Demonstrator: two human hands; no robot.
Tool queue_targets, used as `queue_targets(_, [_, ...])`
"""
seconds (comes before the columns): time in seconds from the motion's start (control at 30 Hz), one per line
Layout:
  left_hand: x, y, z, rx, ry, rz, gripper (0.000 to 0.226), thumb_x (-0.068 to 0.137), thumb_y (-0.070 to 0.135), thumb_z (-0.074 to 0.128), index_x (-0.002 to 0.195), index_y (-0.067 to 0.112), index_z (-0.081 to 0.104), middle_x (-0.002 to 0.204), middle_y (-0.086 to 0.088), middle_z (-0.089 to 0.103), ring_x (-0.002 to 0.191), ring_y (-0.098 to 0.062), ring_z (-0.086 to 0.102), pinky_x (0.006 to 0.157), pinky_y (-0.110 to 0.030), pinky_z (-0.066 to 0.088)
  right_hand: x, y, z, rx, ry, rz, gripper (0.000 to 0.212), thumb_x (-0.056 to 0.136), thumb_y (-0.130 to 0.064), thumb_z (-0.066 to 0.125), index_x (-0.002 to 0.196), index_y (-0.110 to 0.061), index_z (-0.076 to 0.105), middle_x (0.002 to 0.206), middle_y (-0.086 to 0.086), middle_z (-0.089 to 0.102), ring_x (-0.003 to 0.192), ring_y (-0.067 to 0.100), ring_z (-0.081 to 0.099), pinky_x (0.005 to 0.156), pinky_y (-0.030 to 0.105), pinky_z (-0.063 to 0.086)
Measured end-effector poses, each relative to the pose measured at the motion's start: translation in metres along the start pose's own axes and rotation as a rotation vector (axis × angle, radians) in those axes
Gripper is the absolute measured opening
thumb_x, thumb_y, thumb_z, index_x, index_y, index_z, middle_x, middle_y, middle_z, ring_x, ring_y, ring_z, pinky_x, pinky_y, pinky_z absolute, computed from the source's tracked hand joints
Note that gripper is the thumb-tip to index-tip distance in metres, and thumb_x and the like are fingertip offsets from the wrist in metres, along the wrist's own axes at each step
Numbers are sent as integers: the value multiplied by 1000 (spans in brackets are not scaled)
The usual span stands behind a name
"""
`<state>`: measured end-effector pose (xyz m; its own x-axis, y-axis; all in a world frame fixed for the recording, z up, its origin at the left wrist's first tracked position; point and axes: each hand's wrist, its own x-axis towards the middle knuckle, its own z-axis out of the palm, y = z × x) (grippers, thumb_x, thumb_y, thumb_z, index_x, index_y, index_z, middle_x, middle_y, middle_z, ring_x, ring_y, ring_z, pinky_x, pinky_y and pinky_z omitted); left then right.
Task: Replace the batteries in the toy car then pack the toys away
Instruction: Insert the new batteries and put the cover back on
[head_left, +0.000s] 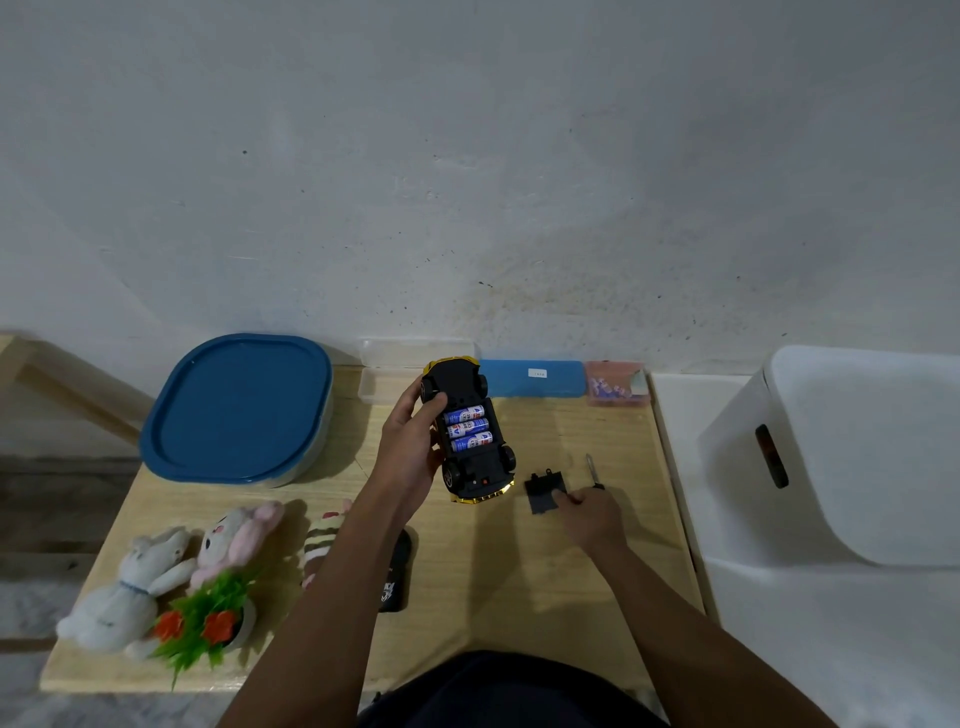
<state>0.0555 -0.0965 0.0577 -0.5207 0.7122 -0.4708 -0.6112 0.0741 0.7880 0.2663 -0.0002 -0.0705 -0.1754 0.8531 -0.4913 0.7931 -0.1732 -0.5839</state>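
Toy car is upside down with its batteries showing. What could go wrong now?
The three blue-and-white batteries sit uncovered in the gold-and-black toy car; if the left hand tips it, they might fall out. The flat black battery cover, touched by the right hand, could go on crooked. The small screwdriver lies close by and might get knocked away.

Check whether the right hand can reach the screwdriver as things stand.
Probably yes: the screwdriver lies on the table just beside the right hand, nothing between them, though it touches the battery cover.
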Motion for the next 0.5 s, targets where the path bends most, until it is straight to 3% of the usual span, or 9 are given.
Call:
queue_targets(0.1, [1, 0, -2, -1, -2, 8, 40, 97, 13, 55, 135, 26, 56, 118, -12, 67, 99, -28, 65, 83, -44, 55, 1, 0, 3, 115, -21, 13, 40, 91, -29, 65, 57, -11, 55, 59, 2, 51, 60, 17, 50, 60, 28, 38])
queue_targets(0.17, [3, 0, -3, -7, 1, 9, 40, 97, 13, 55, 134, 26, 56, 118, -12, 68, 98, -28, 65, 82, -44, 56, -1, -4, 0, 221, -70, 24, 20, 92, -26, 64, 85, -8, 68, 78, 3, 62, 76, 17, 58, 69, 28, 43])
queue_targets(0.23, [4, 0, -4, -15, 4, 7, 40, 97, 13, 55, 134, 26, 56, 119, -12, 67, 99, -28, 65, 81, -43, 57, -5, -14, -8, 383, -97, 52, 16, 94, -24, 62, 102, -11, 67, 93, 3, 64, 83, 14, 58, 70, 28, 46])
queue_targets(0.33, [6, 0, -8, -29, 1, 1, 39, 97, 14, 55, 134, 27, 56, 125, -14, 66, 109, -33, 64, 89, -48, 55, -15, -38, -27, 602, -157, 35, 15, 95, -22, 61, 107, -15, 63, 94, 3, 64, 79, 13, 55, 66, 28, 43])
queue_targets(0.5, [7, 4, -11, -12, -5, -19, 38, 96, 15, 55, 132, 26, 58, 127, -16, 64, 120, -40, 59, 99, -57, 49, -42, -92, -64, 708, -286, -255, 28, 93, -17, 63, 119, -18, 54, 85, -1, 63, 75, 9, 53, 64, 24, 41])
